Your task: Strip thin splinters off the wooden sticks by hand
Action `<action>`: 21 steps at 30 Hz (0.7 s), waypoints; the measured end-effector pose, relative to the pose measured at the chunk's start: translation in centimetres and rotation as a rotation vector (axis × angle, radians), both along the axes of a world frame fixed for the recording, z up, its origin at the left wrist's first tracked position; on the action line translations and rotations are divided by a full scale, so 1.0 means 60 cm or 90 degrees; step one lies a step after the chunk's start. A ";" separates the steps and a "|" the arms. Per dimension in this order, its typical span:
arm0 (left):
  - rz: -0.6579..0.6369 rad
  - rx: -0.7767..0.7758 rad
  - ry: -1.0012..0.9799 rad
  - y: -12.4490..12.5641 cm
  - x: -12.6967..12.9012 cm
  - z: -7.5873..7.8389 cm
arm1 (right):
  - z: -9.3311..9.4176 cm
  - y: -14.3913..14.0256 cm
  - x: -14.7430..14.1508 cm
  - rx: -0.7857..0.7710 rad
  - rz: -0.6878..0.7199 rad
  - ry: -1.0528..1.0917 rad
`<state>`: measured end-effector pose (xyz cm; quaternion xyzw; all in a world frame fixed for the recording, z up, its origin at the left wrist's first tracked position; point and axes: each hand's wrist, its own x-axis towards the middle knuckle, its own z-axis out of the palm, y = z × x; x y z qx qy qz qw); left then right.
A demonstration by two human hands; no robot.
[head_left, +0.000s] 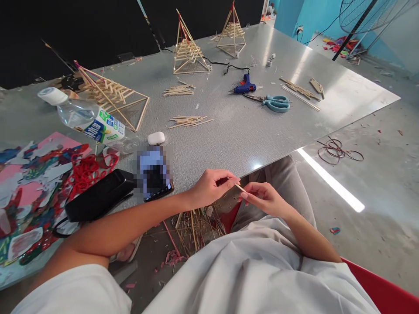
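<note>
From my remote seat I count three stick pyramids: one (113, 93) lying near the bottle, one (188, 50) upright mid-table, one (233, 32) upright at the far end. I see one water bottle (81, 117), one glue gun (244, 85), one pair of scissors (273, 103), one phone (153, 174), one white earbud case (156, 138), and two loose stick piles (178, 90) (189, 121) mid-table. Two hands (209, 187) (263, 198) share one stick (240, 188).

A wide grey textured metal table (248, 126) fills the room, backed by a black wall (81, 30) and a turquoise painted wall (314, 17). Pale dusty concrete floor (376, 192) at right carries a bright strip of reflected light (330, 181); a red chair seat (386, 288) shows at lower right.
</note>
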<state>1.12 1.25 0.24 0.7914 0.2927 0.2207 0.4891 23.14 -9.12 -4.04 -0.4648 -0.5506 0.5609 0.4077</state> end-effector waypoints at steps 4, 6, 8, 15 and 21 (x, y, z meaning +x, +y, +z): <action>-0.010 -0.070 -0.020 0.001 0.000 0.001 | 0.001 0.000 -0.009 0.017 -0.076 0.061; -0.029 -0.100 -0.026 0.001 0.002 0.003 | 0.001 0.000 -0.015 0.022 -0.117 0.096; -0.047 -0.100 -0.025 0.001 0.004 0.006 | 0.001 0.001 -0.023 0.027 -0.134 0.106; -0.085 -0.110 -0.012 0.004 0.002 0.012 | -0.001 -0.003 -0.047 0.104 -0.140 -0.001; -0.122 -0.171 -0.065 0.005 -0.002 0.011 | 0.011 0.010 -0.032 0.176 -0.270 0.026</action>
